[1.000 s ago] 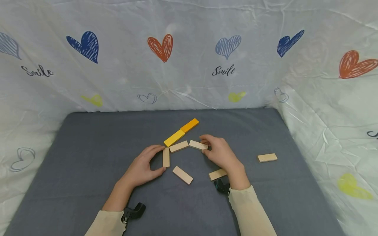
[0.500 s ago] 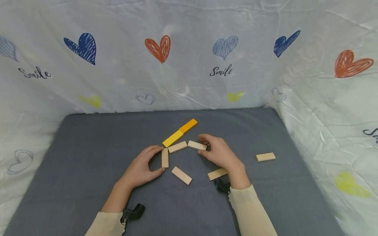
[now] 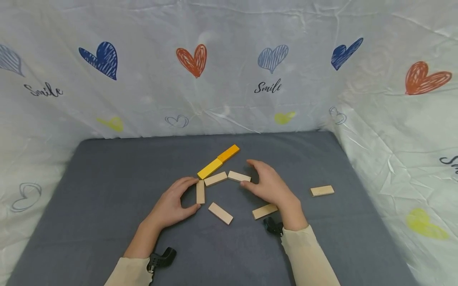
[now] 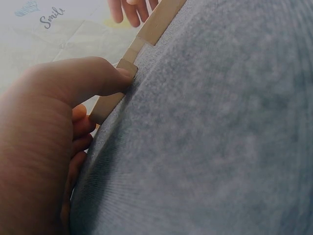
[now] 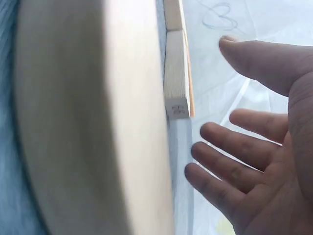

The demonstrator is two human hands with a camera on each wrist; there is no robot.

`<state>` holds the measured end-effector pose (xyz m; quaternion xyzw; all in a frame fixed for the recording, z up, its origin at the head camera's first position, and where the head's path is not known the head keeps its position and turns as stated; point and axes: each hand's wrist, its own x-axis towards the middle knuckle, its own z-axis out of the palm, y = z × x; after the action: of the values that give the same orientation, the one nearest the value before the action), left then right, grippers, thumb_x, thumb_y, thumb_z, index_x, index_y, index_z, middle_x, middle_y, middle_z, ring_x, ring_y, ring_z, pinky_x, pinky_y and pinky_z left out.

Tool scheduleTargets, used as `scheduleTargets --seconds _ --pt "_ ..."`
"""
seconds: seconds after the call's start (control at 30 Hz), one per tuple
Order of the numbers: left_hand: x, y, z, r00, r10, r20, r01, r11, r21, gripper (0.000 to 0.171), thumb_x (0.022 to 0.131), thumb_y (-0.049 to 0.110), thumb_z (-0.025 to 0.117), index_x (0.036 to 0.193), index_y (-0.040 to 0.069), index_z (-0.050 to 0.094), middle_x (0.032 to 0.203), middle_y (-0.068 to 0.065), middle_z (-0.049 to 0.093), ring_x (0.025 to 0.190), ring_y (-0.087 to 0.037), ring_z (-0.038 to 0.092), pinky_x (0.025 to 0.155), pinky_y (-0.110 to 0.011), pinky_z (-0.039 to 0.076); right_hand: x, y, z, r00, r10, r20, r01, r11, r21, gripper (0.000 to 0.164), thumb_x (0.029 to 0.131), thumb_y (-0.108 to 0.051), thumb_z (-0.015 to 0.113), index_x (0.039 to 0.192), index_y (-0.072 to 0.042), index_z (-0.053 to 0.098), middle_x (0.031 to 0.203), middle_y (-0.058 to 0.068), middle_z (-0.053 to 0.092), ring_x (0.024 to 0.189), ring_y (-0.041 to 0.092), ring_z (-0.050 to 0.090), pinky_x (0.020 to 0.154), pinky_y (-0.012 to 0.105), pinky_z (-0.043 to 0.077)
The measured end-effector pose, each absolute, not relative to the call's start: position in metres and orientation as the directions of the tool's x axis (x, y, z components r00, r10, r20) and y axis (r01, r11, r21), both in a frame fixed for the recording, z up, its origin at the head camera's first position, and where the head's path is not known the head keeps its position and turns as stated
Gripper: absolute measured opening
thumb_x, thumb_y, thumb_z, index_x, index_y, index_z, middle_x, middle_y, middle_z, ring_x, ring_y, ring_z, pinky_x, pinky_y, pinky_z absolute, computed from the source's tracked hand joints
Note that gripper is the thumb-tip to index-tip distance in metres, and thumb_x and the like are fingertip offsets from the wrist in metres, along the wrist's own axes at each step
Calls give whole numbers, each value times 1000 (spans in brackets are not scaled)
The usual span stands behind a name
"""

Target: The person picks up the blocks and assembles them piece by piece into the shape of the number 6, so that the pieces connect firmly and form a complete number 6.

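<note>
My left hand holds a plain wooden block lengthwise, thumb at its near end and fingertips at its far end. The left wrist view has the thumb on that block's end. From its far end, a second wooden block slants up to the right, and a third block slants down from there, forming an arch. My right hand is beside the third block with fingers spread. In the right wrist view the fingers stand apart from this block, with nothing in the palm.
A yellow block and an orange block run end to end behind the arch. Loose wooden blocks lie in front, by the right wrist and farther right. A printed curtain hangs behind the grey tabletop.
My right hand has let go of the third block, its fingers spreading and drawing slightly right. The left hand keeps its place, and the blocks lie as before.
</note>
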<state>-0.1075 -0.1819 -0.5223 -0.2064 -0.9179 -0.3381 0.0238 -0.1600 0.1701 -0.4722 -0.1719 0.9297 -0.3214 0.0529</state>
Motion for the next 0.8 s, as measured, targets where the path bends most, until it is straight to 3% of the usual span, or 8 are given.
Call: scheduleTargets --seconds 0.8 --pt "-107 -182 -522 -914 363 182 394 685 613 78 91 33 90 159 16 56 159 -8 54 147 -34 51 116 -62 48 -131 231 -479 -972 -159 174 -229 811 -538 65 103 -33 79 155 -1 57 149 21 62 139 43 58 111 64 49"
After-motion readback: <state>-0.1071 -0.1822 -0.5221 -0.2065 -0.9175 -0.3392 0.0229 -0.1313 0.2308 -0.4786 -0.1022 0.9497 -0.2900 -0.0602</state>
